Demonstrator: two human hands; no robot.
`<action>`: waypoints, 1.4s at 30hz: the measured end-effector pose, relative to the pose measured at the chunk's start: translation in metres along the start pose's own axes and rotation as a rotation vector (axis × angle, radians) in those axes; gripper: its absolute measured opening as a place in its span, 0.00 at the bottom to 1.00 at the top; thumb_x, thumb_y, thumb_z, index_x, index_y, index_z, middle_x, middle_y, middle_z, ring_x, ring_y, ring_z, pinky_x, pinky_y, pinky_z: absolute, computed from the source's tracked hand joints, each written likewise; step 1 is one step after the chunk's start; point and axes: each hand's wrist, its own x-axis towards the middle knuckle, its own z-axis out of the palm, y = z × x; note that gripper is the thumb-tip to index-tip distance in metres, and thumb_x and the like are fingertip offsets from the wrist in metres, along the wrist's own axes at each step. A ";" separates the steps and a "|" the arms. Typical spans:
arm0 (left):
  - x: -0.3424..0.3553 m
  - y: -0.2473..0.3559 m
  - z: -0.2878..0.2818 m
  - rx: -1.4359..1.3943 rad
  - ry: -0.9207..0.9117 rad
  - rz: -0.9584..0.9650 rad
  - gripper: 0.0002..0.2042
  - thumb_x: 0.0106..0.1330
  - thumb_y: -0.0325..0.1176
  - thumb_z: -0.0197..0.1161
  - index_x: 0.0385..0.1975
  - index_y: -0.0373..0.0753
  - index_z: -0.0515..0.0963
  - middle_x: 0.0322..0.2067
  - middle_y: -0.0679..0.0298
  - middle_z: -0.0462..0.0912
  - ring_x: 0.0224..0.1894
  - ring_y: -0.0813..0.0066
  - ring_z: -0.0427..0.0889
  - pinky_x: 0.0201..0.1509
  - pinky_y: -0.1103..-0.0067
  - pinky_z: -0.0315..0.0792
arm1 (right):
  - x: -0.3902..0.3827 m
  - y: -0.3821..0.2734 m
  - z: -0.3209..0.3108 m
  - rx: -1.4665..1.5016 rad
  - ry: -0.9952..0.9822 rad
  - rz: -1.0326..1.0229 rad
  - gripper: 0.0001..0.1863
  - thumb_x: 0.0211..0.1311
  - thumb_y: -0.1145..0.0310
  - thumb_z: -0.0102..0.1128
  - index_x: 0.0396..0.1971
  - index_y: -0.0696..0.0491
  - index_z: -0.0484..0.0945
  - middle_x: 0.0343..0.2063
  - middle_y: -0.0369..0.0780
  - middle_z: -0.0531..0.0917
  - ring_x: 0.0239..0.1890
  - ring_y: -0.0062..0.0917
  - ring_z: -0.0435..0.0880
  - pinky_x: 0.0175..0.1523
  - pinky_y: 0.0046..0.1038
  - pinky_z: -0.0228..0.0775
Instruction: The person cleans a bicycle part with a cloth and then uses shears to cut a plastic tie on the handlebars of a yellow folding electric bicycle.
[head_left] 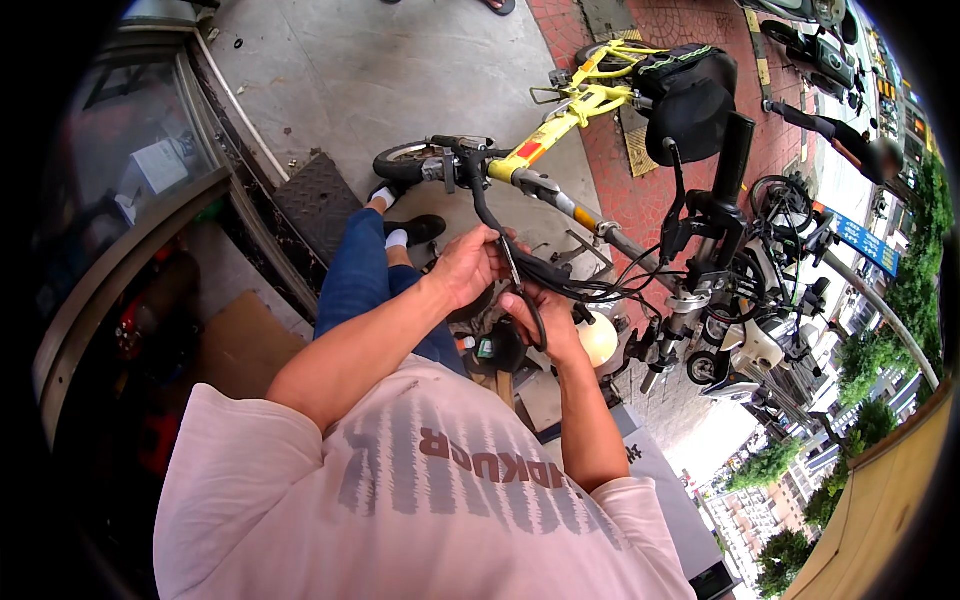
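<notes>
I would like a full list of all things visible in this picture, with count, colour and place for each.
folding bicycle: one, yellow frame, upside down, centre top
black cables: a bundle, between both hands and the handlebar
black saddle: one, top right
ramp mat: one, dark, left of centre on the concrete floor
glass door: one, metal frame, far left
white round object: one, beside the right hand
left hand: one, gripping the cables
right hand: one, on a black cable loop

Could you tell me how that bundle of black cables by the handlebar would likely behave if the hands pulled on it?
The black cables curve in loose loops, so they probably flex rather than hold shape. They run toward the handlebar stem, so likely tethered. The left hand and right hand both grip there.
</notes>
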 end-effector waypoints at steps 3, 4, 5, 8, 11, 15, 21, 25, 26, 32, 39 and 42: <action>-0.002 0.003 -0.002 -0.001 0.005 0.024 0.15 0.76 0.39 0.49 0.50 0.36 0.77 0.45 0.49 0.88 0.46 0.58 0.87 0.53 0.64 0.78 | -0.004 -0.011 0.001 0.398 -0.112 0.190 0.20 0.68 0.53 0.71 0.37 0.59 0.83 0.18 0.31 0.76 0.13 0.14 0.66 0.19 0.21 0.55; -0.003 0.004 -0.001 0.006 0.002 0.024 0.15 0.76 0.39 0.49 0.50 0.36 0.77 0.45 0.48 0.88 0.47 0.58 0.87 0.53 0.64 0.78 | -0.004 -0.012 0.001 0.552 -0.152 0.243 0.20 0.68 0.53 0.71 0.36 0.59 0.83 0.18 0.31 0.75 0.13 0.13 0.66 0.19 0.21 0.55; -0.003 0.002 0.005 0.050 0.021 0.001 0.15 0.76 0.39 0.49 0.50 0.36 0.77 0.45 0.48 0.88 0.47 0.58 0.87 0.53 0.63 0.78 | -0.006 -0.007 -0.001 0.504 -0.122 0.182 0.20 0.68 0.53 0.70 0.37 0.59 0.83 0.18 0.31 0.76 0.13 0.13 0.66 0.19 0.20 0.54; -0.001 0.002 0.013 0.032 0.053 -0.031 0.15 0.76 0.38 0.49 0.51 0.36 0.77 0.46 0.48 0.88 0.47 0.59 0.87 0.53 0.63 0.78 | 0.000 0.008 0.003 0.170 -0.005 0.010 0.20 0.70 0.53 0.68 0.39 0.58 0.83 0.19 0.32 0.78 0.13 0.14 0.67 0.19 0.19 0.54; -0.006 0.005 0.003 -0.036 -0.003 -0.005 0.15 0.76 0.41 0.50 0.52 0.39 0.77 0.47 0.52 0.88 0.47 0.61 0.86 0.48 0.67 0.77 | 0.009 0.005 0.019 -0.005 0.050 -0.145 0.20 0.72 0.52 0.64 0.36 0.57 0.81 0.13 0.32 0.72 0.11 0.17 0.67 0.17 0.20 0.56; -0.009 0.006 0.006 -0.028 -0.019 -0.108 0.16 0.76 0.44 0.48 0.54 0.45 0.77 0.49 0.58 0.87 0.47 0.63 0.85 0.43 0.70 0.74 | 0.002 -0.009 0.020 0.474 0.005 0.082 0.20 0.72 0.51 0.65 0.36 0.55 0.79 0.13 0.32 0.72 0.11 0.17 0.68 0.16 0.20 0.58; -0.005 0.004 0.000 -0.091 -0.110 -0.043 0.19 0.74 0.44 0.48 0.54 0.39 0.75 0.52 0.54 0.85 0.57 0.58 0.81 0.63 0.63 0.71 | 0.010 -0.012 0.029 0.036 0.068 0.122 0.20 0.69 0.50 0.68 0.35 0.54 0.80 0.14 0.30 0.73 0.12 0.14 0.69 0.19 0.20 0.57; -0.007 0.010 0.008 0.056 -0.019 -0.085 0.19 0.72 0.40 0.51 0.54 0.36 0.77 0.51 0.52 0.85 0.55 0.59 0.82 0.63 0.58 0.72 | -0.011 -0.003 0.023 -0.052 0.105 -0.065 0.21 0.69 0.51 0.69 0.33 0.57 0.80 0.13 0.30 0.73 0.15 0.14 0.72 0.22 0.23 0.62; -0.006 0.008 0.006 0.063 -0.036 -0.073 0.17 0.72 0.36 0.52 0.54 0.36 0.78 0.50 0.52 0.86 0.53 0.61 0.84 0.61 0.60 0.74 | -0.018 -0.003 0.019 -0.013 0.092 0.012 0.21 0.67 0.51 0.70 0.33 0.57 0.80 0.13 0.31 0.74 0.17 0.15 0.74 0.24 0.24 0.65; -0.013 0.023 -0.006 0.427 -0.062 -0.080 0.13 0.75 0.29 0.50 0.51 0.34 0.79 0.46 0.53 0.88 0.43 0.65 0.88 0.46 0.69 0.82 | -0.044 0.023 0.011 -0.373 0.126 0.032 0.23 0.62 0.48 0.73 0.35 0.56 0.81 0.15 0.34 0.77 0.20 0.19 0.75 0.29 0.28 0.66; -0.014 0.090 -0.081 1.356 0.523 0.108 0.14 0.72 0.33 0.53 0.40 0.32 0.84 0.25 0.59 0.87 0.22 0.72 0.85 0.27 0.76 0.80 | -0.055 0.035 0.005 -0.253 0.217 0.115 0.27 0.62 0.47 0.73 0.40 0.59 0.82 0.22 0.38 0.86 0.22 0.23 0.87 0.33 0.25 0.75; -0.018 0.115 -0.064 1.366 0.606 0.120 0.12 0.71 0.32 0.56 0.40 0.33 0.85 0.25 0.59 0.87 0.21 0.73 0.84 0.27 0.76 0.79 | -0.060 0.043 0.006 -0.267 0.274 0.127 0.27 0.62 0.47 0.72 0.40 0.60 0.82 0.22 0.39 0.87 0.20 0.25 0.86 0.33 0.28 0.75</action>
